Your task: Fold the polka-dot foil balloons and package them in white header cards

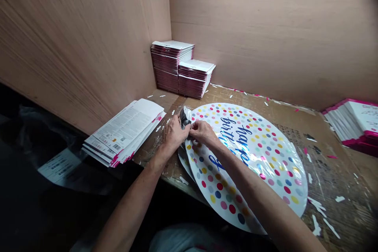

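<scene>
A large round foil birthday balloon (265,157), flat and white with coloured dots and blue "happy birthday" lettering, lies across the table in front of me. My left hand (175,132) is closed at its left edge, by a crumpled dark silvery piece (184,118) that seems to be part of a balloon's tail. My right hand (203,132) pinches the same edge, its fingertips touching those of the left. Exactly what lies between the fingertips is hidden. Under the left side of the balloon, the edge of another flat foil sheet (185,161) shows.
Left of my hands lies a fanned pile of printed card packets (124,130). Two stacks of packets (173,67) stand in the back corner against wooden panels (265,27). More pink-edged packets (357,120) sit at right. Paper scraps (316,224) litter the taped cardboard tabletop (348,189).
</scene>
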`<move>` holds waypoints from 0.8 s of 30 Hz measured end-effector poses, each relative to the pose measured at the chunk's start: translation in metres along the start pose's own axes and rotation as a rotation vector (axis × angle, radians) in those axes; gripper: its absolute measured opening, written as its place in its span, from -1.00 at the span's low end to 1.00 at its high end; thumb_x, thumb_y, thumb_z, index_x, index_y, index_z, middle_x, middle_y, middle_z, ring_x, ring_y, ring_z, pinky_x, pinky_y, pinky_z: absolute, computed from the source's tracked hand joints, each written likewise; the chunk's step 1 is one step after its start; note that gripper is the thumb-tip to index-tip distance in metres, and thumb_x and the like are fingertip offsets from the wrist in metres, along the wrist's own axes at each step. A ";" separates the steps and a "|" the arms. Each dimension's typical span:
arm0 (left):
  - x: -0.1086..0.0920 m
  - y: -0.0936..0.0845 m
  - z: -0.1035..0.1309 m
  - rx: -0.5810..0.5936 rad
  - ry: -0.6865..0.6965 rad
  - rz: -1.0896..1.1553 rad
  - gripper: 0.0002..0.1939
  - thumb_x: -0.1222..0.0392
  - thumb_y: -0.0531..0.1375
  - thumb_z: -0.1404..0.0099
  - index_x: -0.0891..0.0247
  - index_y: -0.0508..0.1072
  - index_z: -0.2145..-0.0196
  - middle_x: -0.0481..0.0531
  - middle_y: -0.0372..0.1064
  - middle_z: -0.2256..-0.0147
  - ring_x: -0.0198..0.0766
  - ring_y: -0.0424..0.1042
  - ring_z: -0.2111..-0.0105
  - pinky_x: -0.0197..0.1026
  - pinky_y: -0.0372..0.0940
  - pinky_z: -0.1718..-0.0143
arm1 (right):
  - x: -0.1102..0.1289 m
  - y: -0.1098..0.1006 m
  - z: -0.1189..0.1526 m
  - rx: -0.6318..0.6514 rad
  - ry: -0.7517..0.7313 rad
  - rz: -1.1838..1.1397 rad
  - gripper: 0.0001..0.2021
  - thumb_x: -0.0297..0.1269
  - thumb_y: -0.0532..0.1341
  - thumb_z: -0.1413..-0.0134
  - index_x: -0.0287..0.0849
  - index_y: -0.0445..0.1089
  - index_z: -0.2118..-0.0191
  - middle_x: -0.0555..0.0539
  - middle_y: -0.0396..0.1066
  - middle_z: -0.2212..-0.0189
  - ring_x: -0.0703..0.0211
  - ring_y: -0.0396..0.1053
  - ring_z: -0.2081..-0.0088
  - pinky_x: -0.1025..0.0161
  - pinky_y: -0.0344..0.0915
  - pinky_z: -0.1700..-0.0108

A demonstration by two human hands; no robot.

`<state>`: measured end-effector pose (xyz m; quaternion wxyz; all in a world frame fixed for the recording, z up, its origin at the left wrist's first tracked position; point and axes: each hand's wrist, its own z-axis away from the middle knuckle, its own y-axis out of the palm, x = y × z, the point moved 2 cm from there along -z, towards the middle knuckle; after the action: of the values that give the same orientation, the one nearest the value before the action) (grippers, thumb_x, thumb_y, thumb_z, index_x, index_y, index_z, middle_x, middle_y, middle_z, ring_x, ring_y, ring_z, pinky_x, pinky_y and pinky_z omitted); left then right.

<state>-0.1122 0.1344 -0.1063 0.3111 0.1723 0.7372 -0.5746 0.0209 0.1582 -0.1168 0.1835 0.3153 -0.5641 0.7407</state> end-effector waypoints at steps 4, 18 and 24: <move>0.014 0.015 -0.013 0.113 -0.096 0.170 -0.84 0.20 0.17 -0.16 0.31 0.52 0.42 0.06 0.50 0.47 -0.24 0.46 0.45 -0.29 0.23 0.42 | 0.009 -0.001 0.004 -0.061 0.026 0.089 -0.84 -0.33 0.16 -0.06 -0.22 0.49 0.32 -0.14 0.57 0.33 0.05 0.50 0.21 0.27 0.28 0.21; -0.002 0.014 -0.001 -0.012 0.012 0.209 -0.74 0.04 0.13 -0.14 0.26 0.47 0.54 -0.09 0.31 0.60 -0.34 0.26 0.55 -0.29 0.07 0.46 | 0.001 -0.019 0.012 -0.141 0.077 0.205 -0.68 -0.31 0.01 -0.21 -0.25 0.53 0.30 -0.19 0.56 0.36 0.10 0.48 0.27 0.30 0.24 0.27; 0.000 0.017 -0.004 -0.009 0.003 0.222 -0.75 0.05 0.12 -0.12 0.25 0.48 0.52 -0.09 0.32 0.59 -0.32 0.28 0.53 -0.30 0.08 0.47 | -0.009 -0.022 0.010 -0.167 0.021 0.012 -0.82 -0.33 0.16 -0.04 -0.17 0.49 0.47 -0.02 0.46 0.60 0.19 0.45 0.43 0.37 0.17 0.41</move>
<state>-0.1027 0.1426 -0.1185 0.3723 0.2523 0.7167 -0.5330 0.0438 0.1557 -0.1058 0.2106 0.2881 -0.6236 0.6955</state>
